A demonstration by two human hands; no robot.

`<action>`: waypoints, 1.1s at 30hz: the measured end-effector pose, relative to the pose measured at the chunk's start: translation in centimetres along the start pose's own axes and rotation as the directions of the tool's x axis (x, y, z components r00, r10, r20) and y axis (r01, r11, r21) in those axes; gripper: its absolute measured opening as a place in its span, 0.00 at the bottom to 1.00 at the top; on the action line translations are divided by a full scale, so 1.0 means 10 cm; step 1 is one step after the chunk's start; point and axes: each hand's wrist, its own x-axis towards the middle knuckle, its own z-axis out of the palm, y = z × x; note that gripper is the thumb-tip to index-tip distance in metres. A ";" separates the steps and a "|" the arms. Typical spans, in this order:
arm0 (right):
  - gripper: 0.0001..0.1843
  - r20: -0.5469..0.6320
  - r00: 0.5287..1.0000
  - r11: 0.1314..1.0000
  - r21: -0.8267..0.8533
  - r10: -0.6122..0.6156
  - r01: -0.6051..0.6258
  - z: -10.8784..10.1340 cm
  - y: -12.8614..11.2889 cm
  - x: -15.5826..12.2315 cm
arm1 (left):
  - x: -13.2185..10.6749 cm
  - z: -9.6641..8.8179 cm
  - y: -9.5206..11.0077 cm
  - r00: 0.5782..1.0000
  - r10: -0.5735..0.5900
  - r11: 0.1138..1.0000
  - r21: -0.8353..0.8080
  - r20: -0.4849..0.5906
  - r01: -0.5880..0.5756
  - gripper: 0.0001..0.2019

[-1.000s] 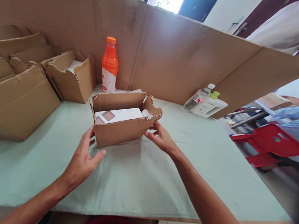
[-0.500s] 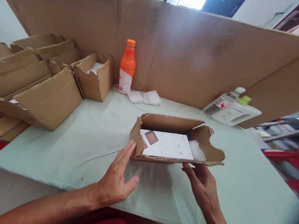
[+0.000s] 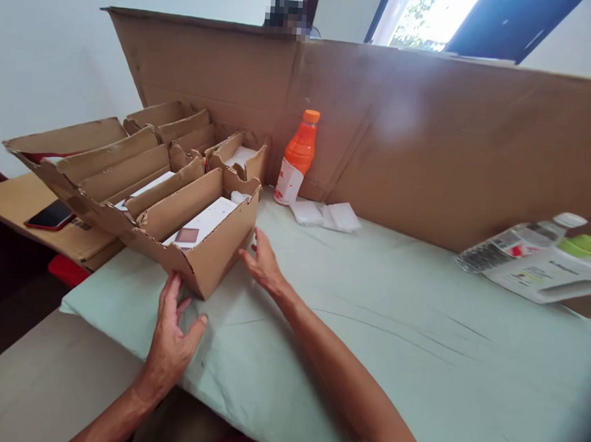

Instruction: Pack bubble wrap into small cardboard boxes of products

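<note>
An open cardboard box (image 3: 228,253) stands on the left part of the table, beside a row of similar boxes. Inside it lie a white box with a brown square (image 3: 208,222) and a piece of white padding (image 3: 240,197). My left hand (image 3: 173,337) is at the box's near end, fingers extended and apart, fingertips against the cardboard. My right hand (image 3: 263,262) rests by the box's right side with thumb and fingers apart; some fingertips are partly hidden at the cardboard. Neither hand is closed around anything.
Several open cardboard boxes (image 3: 113,163) stand at the left, near a phone (image 3: 50,214). An orange bottle (image 3: 299,156) and white packets (image 3: 326,215) are by the cardboard partition (image 3: 430,149). A clear bottle (image 3: 519,241) and white jug (image 3: 547,273) lie right. A person's head shows behind.
The cardboard box has moved left across the table, turned, and now stands against the row of boxes. Both my hands moved with it. The view has swung left.
</note>
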 end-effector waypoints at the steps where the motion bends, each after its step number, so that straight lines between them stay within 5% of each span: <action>1: 0.44 0.033 0.999 0.999 -0.046 -0.015 0.016 0.12 0.01 0.03 | 0.08 0.01 -0.04 1.000 -0.017 1.000 -0.009 -0.015 0.017 0.40; 7: 0.40 0.142 0.988 0.953 -0.288 -0.059 0.098 0.42 0.00 0.05 | 0.44 0.00 -0.29 0.997 -0.053 0.999 0.006 -0.052 0.054 0.39; 11: 0.35 0.186 0.981 0.899 -0.417 -0.061 0.135 0.45 -0.08 0.02 | 0.39 -0.03 -0.47 0.992 -0.124 0.985 0.118 -0.013 0.125 0.37; 14: 0.31 0.228 0.969 0.839 -0.505 -0.094 0.201 0.43 -0.10 -0.10 | 0.21 -0.09 -0.56 0.993 0.043 0.942 0.328 0.114 -0.078 0.33; 17: 0.28 0.265 0.956 0.769 -0.583 -0.125 0.262 0.33 -0.08 -0.38 | 0.07 -0.16 -0.55 0.907 0.265 0.786 0.471 0.327 -0.400 0.25; 19: 0.28 0.272 0.956 0.742 -0.617 -0.109 0.260 0.22 -0.07 -0.66 | 0.03 -0.20 -0.48 0.863 0.291 0.691 0.534 0.412 -0.488 0.22; 22: 0.29 0.255 0.966 0.723 -0.659 -0.042 0.206 0.06 -0.09 -1.15 | 0.03 -0.23 -0.37 0.855 0.259 0.634 0.589 0.450 -0.501 0.22; 27: 0.29 0.211 0.977 0.689 -0.713 0.035 0.129 0.02 -0.18 -1.81 | 0.07 -0.24 -0.29 0.873 0.199 0.663 0.596 0.444 -0.454 0.24; 33: 0.28 0.167 0.986 0.665 -0.738 0.015 0.115 0.10 -0.25 -1.97 | 0.09 -0.25 -0.23 0.888 0.148 0.677 0.610 0.435 -0.412 0.25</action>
